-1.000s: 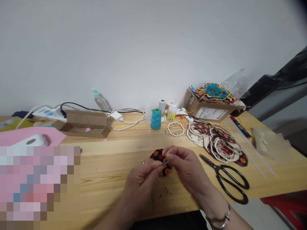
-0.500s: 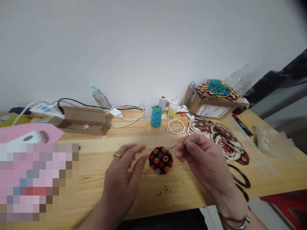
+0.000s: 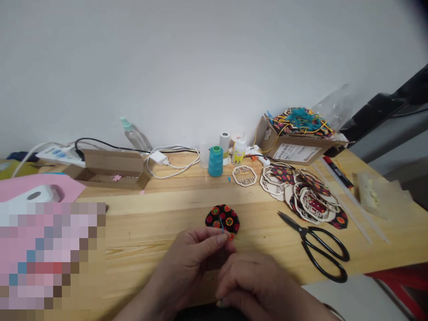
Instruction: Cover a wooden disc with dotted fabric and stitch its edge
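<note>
Left hand (image 3: 197, 255): grip pinched, thumb against index, on teal thread (image 3: 221, 224) running up to the patterned fabric disc (image 3: 219, 215). Right hand (image 3: 252, 278): fingers curled in, low and just beside the left, at the near side of the worktop (image 3: 160, 218); its fingertips are mostly hidden, so can't tell whether its grip has hold of anything. Fabric disc: black with red, orange and green motifs, lying on worktop just beyond the left fingertips, which overlap its near edge in view; contact unclear. Black-handled scissors (image 3: 309, 240) right of the hands, blades slightly parted, tips pointing away and left. Beyond disc: single wooden fretwork frame (image 3: 238, 182), cone of teal thread (image 3: 216, 161) upright, glue bottle (image 3: 239, 152) behind. Back right: overlapping pile of fretwork frames and patterned fabric pieces (image 3: 314, 203), then a cardboard carton (image 3: 296, 151) heaped with fabric and tangled teal and yellow thread. Back left: white charger (image 3: 158, 158) with coiled cable, spray bottle (image 3: 133, 136) by the wall, open narrow cardboard box (image 3: 113, 167) with pink flower (image 3: 117, 178) inside. Far left foreground pixelated.
</note>
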A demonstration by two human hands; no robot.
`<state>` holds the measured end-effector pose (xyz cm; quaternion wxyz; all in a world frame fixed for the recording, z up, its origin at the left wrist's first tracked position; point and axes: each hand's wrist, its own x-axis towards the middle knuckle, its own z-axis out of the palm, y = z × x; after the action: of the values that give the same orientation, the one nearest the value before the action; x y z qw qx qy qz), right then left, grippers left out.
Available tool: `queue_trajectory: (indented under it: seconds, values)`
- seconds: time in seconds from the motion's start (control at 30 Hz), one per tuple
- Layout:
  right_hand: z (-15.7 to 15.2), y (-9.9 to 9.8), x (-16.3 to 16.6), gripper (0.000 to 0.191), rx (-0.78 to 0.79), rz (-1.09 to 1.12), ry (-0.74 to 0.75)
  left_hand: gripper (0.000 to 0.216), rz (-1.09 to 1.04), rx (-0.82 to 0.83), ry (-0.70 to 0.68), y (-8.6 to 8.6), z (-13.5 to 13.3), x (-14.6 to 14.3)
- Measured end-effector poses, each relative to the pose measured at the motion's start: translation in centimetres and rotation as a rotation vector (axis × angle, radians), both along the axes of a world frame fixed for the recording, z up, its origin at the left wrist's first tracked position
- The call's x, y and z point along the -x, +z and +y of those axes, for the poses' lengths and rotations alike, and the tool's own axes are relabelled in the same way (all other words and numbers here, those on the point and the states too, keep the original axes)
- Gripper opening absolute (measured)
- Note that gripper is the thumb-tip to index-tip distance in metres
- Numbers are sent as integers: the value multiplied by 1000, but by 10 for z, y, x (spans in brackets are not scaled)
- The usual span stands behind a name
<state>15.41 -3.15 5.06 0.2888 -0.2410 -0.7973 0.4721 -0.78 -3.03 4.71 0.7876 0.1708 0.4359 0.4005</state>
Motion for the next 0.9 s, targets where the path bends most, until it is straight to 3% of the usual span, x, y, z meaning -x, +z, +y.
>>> queue_trajectory:
  seconds: [0.2,0.33,0.6,0.9]
  values:
    - [-4,-16,-6,9,70,-152,94,17,60,9,63,5,7,-1]
    - [-4,-26,-4,13,114,-267,244,14,60,24,130,6,11,0]
    - [-11,-77,7,22,58,-414,373,13,37,-14,157,8,16,-1]
    - [-10,-50,5,23,202,-427,307,13,-9,-65,197,0,13,0]
